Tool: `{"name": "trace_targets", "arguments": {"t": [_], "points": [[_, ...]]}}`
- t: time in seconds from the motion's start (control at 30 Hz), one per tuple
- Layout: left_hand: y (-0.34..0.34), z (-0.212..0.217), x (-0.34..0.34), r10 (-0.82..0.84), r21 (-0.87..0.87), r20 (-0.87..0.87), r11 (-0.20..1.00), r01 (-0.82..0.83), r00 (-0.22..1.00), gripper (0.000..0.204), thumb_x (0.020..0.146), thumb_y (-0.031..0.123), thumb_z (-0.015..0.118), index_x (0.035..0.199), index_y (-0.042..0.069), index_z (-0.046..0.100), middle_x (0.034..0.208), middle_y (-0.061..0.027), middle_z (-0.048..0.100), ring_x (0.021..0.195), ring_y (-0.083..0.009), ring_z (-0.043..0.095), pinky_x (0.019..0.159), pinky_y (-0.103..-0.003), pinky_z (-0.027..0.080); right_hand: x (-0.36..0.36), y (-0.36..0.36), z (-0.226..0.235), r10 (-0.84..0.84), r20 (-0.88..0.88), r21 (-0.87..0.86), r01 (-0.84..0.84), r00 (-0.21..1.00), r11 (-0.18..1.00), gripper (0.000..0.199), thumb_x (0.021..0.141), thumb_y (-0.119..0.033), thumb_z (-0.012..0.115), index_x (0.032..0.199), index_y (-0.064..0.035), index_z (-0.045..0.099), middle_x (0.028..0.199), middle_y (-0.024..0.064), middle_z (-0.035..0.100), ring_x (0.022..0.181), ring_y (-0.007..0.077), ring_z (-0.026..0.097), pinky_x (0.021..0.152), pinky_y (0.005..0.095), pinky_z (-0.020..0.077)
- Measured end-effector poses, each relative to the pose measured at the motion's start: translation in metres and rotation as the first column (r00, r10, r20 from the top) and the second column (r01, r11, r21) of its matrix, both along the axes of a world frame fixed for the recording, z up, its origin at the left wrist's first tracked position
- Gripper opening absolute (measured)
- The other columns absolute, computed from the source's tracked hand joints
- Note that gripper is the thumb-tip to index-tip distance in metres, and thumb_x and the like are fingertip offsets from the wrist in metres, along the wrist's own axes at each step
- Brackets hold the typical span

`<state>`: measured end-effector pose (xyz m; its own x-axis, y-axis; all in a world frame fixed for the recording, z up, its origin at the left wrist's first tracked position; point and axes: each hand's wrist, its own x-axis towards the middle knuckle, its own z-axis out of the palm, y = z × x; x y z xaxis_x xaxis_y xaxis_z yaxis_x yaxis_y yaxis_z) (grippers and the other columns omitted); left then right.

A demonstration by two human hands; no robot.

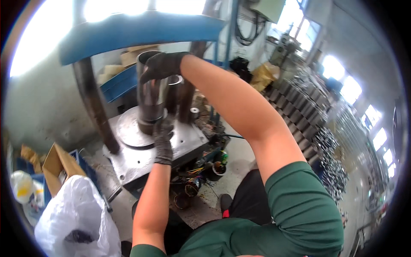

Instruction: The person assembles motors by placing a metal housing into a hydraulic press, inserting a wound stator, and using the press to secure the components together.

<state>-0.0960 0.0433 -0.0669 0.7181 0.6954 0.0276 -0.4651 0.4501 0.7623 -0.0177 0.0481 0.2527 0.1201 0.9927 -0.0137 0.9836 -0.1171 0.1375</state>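
Observation:
A tall shiny metal cylinder (pixel 150 96) stands upright on a round steel plate (pixel 130 130) of a press. My right hand (pixel 162 65), in a dark glove, grips the cylinder's top rim. My left hand (pixel 162 136), also gloved, presses against the cylinder's dark lower end where it meets the plate. A second, darker cylinder (pixel 174 92) stands just behind it.
The press has a blue top beam (pixel 141 30), dark columns (pixel 92 103) and a grey base block (pixel 141 158). A white plastic bag (pixel 75 214) and a cardboard box (pixel 58 165) lie at lower left. Rows of metal parts (pixel 308 115) stretch along the right. Wire scraps (pixel 195 175) lie on the floor.

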Motion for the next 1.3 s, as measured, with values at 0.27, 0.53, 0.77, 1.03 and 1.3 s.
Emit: {"name": "trace_targets", "arguments": {"t": [0.27, 0.53, 0.77, 1.03, 1.3], "points": [[-0.006, 0.006, 0.002, -0.233, -0.128, 0.226, 0.955, 0.266, 0.946, 0.04, 0.105, 0.041, 0.049, 0.136, 0.019, 0.059, 0.139, 0.0007, 0.062, 0.124, -0.0225, 0.057, 0.105, -0.043, 0.04, 0.045, -0.106, -0.087, 0.491, -0.043, -0.112, -0.493, 0.87, 0.863, 0.035, 0.091, -0.03, 0.07, 0.123, -0.0162, 0.072, 0.118, 0.0133, 0.072, 0.113, 0.0318, 0.065, 0.099, 0.0382, 0.0495], [-0.044, 0.004, -0.021, 0.124, 0.279, 0.04, 0.952, -0.13, 0.992, 0.046, 0.099, 0.03, 0.07, 0.128, -0.002, 0.051, 0.114, -0.0094, 0.063, 0.101, -0.0179, 0.062, 0.09, -0.035, 0.055, -0.06, -0.237, -0.29, 0.174, -0.942, 0.327, 0.672, 0.286, 0.665, 0.059, 0.08, -0.018, 0.069, 0.134, 0.0006, 0.054, 0.124, 0.0163, 0.063, 0.112, 0.0266, 0.061, 0.096, 0.0391, 0.0528], [-0.048, 0.013, -0.019, 0.407, 0.938, -0.086, 0.341, -0.064, 0.909, 0.035, 0.091, 0.018, 0.075, 0.119, 0.0, 0.063, 0.111, -0.01, 0.062, 0.1, -0.0204, 0.058, 0.092, -0.034, 0.048, -0.117, -0.286, -0.304, 0.741, -0.327, -0.326, 0.806, -0.587, 0.495, 0.038, 0.077, -0.003, 0.064, 0.115, -0.0023, 0.058, 0.108, 0.0127, 0.062, 0.094, 0.0247, 0.063, 0.083, 0.0371, 0.0548], [0.013, 0.017, 0.05, 0.42, 0.9, -0.431, 0.268, 0.345, 0.799, 0.049, 0.094, 0.046, 0.067, 0.101, -0.002, 0.074, 0.091, -0.0165, 0.076, 0.086, -0.0276, 0.069, 0.084, -0.038, 0.051, -0.1, -0.261, -0.359, 0.745, -0.368, -0.191, 0.829, -0.556, 0.525, 0.031, 0.071, -0.03, 0.071, 0.091, -0.0071, 0.066, 0.096, 0.0104, 0.058, 0.088, 0.0227, 0.05, 0.081, 0.0348, 0.041], [-0.014, 0.047, 0.066, 0.746, 0.817, -0.496, 0.228, 0.53, 0.444, 0.082, 0.086, 0.066, 0.067, 0.13, -0.002, 0.067, 0.133, -0.0255, 0.065, 0.126, -0.037, 0.06, 0.108, -0.038, 0.043, -0.097, -0.285, -0.341, 0.696, -0.549, -0.404, 0.876, -0.462, 0.262, 0.028, 0.069, -0.03, 0.072, 0.081, -0.0052, 0.063, 0.095, 0.0113, 0.058, 0.087, 0.0252, 0.05, 0.079, 0.0379, 0.0441]]}}
